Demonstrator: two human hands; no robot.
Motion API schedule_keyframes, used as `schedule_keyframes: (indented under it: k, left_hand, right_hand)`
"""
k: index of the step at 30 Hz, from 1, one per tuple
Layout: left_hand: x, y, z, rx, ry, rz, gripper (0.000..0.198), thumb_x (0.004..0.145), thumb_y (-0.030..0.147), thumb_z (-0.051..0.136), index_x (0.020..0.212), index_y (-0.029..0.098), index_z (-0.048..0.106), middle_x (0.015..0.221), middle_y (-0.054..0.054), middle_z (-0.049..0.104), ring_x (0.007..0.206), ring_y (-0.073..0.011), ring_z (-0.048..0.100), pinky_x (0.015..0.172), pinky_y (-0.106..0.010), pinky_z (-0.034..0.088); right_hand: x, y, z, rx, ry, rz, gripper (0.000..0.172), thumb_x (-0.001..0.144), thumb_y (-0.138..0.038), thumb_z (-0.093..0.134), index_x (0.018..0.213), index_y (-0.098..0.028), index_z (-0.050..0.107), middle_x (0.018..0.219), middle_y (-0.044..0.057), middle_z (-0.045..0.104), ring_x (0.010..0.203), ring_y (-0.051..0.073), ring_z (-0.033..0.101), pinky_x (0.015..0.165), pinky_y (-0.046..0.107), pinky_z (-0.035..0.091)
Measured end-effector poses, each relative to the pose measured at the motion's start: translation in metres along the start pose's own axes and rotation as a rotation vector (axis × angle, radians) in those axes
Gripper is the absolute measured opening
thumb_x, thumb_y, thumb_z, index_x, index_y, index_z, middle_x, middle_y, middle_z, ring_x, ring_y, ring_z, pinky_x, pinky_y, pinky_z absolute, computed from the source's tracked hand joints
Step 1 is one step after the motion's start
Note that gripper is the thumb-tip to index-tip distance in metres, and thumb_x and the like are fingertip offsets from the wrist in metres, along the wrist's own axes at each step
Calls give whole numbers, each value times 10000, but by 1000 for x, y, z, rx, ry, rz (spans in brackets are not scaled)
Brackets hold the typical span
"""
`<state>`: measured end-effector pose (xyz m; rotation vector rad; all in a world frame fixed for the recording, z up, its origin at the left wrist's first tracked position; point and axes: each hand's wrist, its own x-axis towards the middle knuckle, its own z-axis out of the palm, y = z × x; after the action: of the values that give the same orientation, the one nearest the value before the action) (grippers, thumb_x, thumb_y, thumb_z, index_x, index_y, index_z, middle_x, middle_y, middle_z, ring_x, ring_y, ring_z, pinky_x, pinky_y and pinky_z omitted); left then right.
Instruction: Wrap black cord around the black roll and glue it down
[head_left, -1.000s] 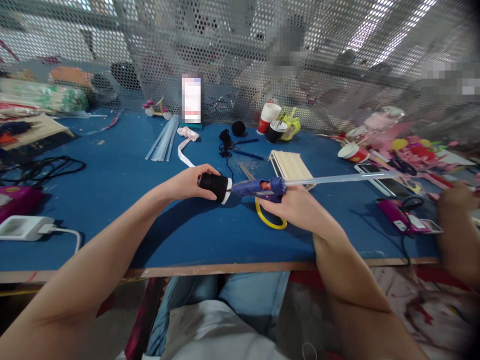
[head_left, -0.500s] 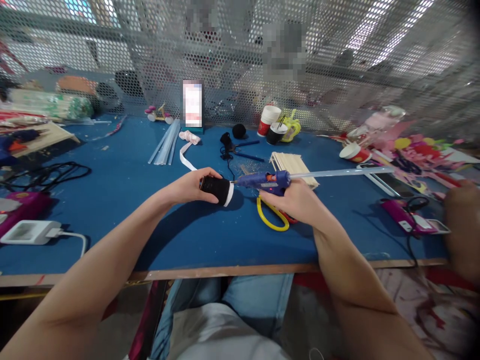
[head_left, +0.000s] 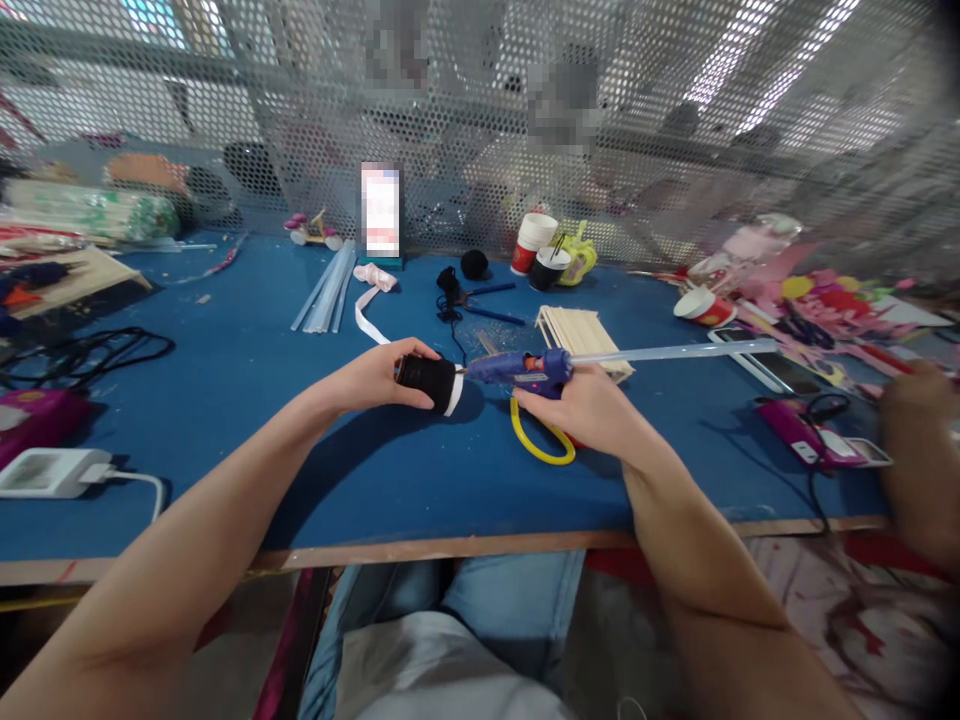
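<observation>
The glue gun (head_left: 517, 369) is smooth plastic, its glue stick (head_left: 675, 351) glossy, the held cup (head_left: 426, 382) matt, the screen (head_left: 457, 150) perforated metal.

Blue tabletop (head_left: 450, 480), and it's busy: clear glue sticks (head_left: 326, 295) fanned out towards the back, white ribbon (head_left: 367, 320) trailing beside them, blue-handled pliers (head_left: 495, 288) near a black ball (head_left: 474, 264), a pale slatted piece (head_left: 581, 333) further right, yellow loop handle (head_left: 551, 459) nearer the front edge!
</observation>
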<state>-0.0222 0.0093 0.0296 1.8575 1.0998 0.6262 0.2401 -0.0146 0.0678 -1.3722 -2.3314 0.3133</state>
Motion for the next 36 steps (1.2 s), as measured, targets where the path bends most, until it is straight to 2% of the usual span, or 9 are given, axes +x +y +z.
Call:
schedule_keyframes:
  k: [7,14,19,24,31,36]
  left_hand:
    - [1,-2,0,39,42,-33,529,627,410,687,1076,186,518,876,-22,593,758,-153,556,658,-255,428]
    - [3,-4,0,107,87,-43,527,627,450,666,1065,186,542,863,-24,589,739,-156,537,632,-253,409]
    - [2,-3,1,108,101,-56,526,627,478,661,1055,193,551,874,-27,595,748,-159,539,641,-256,407]
    - [1,-2,0,81,84,-44,535,611,433,690,1062,187,539,872,-23,600,752,-158,551,643,-255,415]
    - [0,-1,1,42,36,-12,548,580,352,733,1058,186,522,883,-27,617,779,-174,581,692,-284,439]
    - [0,-1,2,12,27,-5,559,570,332,744,1060,186,518,874,-24,622,780,-175,588,687,-281,446]
  right_hand:
    - [-2,-1,0,-77,-19,-75,275,749,-303,523,522,-189,416,476,-28,437,481,105,439,497,252,335]
    - [-5,-4,-2,-93,-92,-98,179,763,-267,495,612,-175,526,574,14,545,583,140,514,562,270,366]
    - [-5,-4,-1,-115,-82,-114,146,755,-258,500,644,-179,551,570,8,539,572,137,498,528,257,347]
    - [-4,-3,-1,-114,-73,-100,190,749,-274,506,583,-181,509,524,-4,500,530,127,476,522,260,345]
    - [-1,-1,0,-17,18,-39,210,745,-288,538,573,-185,477,529,-18,521,500,108,479,504,245,363]
    - [3,2,1,-32,30,-46,301,738,-288,540,496,-197,386,505,-13,503,487,111,464,480,255,341]
